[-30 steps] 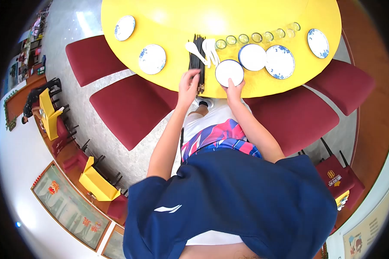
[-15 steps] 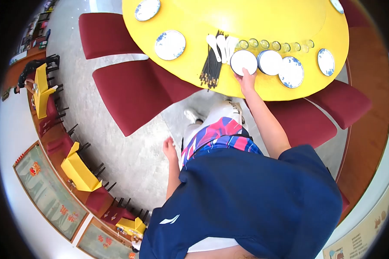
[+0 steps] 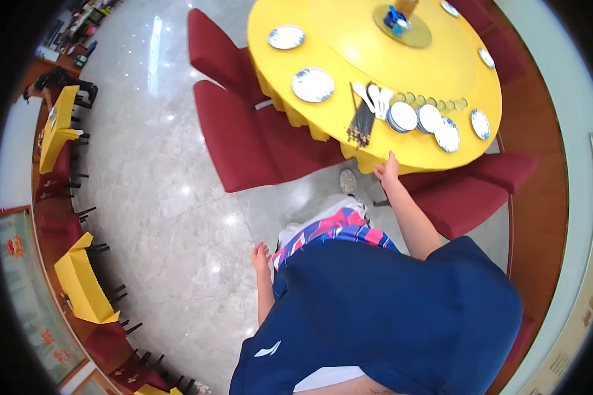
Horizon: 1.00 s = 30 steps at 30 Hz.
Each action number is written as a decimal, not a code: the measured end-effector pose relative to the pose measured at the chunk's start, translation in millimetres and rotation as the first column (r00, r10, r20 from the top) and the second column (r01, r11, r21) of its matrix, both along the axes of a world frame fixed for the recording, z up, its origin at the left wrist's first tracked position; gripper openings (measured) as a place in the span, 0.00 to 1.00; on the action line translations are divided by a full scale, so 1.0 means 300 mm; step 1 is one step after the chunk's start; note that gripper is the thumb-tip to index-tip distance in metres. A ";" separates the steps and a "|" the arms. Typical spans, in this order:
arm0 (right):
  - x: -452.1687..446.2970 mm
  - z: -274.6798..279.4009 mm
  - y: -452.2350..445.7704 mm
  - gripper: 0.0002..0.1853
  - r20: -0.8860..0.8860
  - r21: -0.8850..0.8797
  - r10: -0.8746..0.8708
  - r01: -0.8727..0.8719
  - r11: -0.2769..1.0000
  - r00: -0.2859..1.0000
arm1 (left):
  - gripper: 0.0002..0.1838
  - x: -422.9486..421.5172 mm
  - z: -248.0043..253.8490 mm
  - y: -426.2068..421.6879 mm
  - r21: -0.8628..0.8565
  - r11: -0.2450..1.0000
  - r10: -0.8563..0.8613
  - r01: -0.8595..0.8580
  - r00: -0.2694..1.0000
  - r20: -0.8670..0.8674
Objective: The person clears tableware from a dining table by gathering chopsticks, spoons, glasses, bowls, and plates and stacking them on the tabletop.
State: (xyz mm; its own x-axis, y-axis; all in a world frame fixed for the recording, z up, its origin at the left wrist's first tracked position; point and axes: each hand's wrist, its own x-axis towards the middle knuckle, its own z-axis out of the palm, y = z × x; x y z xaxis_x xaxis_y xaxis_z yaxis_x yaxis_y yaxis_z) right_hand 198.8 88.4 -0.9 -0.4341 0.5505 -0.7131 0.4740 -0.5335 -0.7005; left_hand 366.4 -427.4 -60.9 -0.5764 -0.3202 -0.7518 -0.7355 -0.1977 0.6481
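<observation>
My right hand [image 3: 388, 169] is at the near edge of the yellow table [image 3: 349, 56], fingers apart and holding nothing, just below a stack of small plates [image 3: 402, 117]. A second stack [image 3: 429, 119] stands beside it. Left of the stacks lie black chopsticks [image 3: 361, 124] and white spoons [image 3: 383, 102]. A row of glasses [image 3: 431, 101] runs behind the stacks. Blue-patterned plates [image 3: 313, 85] sit round the table's rim, one of them [image 3: 448, 135] right of the stacks. My left hand [image 3: 261, 255] hangs low over the floor, empty, with its fingers apart.
Dark red chairs [image 3: 233, 141] stand left of the table and others [image 3: 458, 197] at its near right. A round turntable [image 3: 412, 29] with a blue item is at the back. Far left, a person [image 3: 53, 82] leans over a small yellow table [image 3: 61, 128].
My right hand has let go of the near plate stack and drawn back to the table edge. My left hand has left the chopsticks and dropped to my side. The view has shifted, showing the turntable.
</observation>
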 end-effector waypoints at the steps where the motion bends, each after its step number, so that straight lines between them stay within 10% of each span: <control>1: 0.015 0.014 -0.065 0.34 -0.005 0.013 0.003 -0.003 1.000 1.000 | 0.17 0.031 -0.025 -0.058 0.025 0.999 0.021 -0.021 1.000 0.003; 10: -0.094 0.106 -0.547 0.28 0.021 0.086 0.132 -0.133 0.987 0.991 | 0.22 0.311 -0.097 -0.380 0.178 0.936 0.260 -0.304 0.937 0.234; 21: -0.723 -0.079 -0.599 0.35 0.074 -0.162 0.395 -0.380 0.911 0.916 | 0.25 -0.127 -0.030 -0.682 0.310 0.879 0.338 -0.363 0.932 0.133; 27: -0.997 -0.186 -0.551 0.37 0.034 -0.293 -0.050 0.058 0.954 0.998 | 0.23 -0.195 0.152 -1.028 0.092 0.993 0.041 -0.078 0.935 0.352; 29: -1.053 -0.228 -0.539 0.34 -0.050 -0.377 -0.189 0.156 0.913 0.981 | 0.22 -0.129 0.086 -1.274 -0.131 0.741 -0.628 0.659 0.748 0.213; 30: -1.062 -0.267 -0.528 0.25 -0.057 -0.372 -0.223 0.187 0.909 0.973 | 0.22 -0.192 0.125 -1.333 -0.140 0.724 -0.641 0.675 0.734 0.227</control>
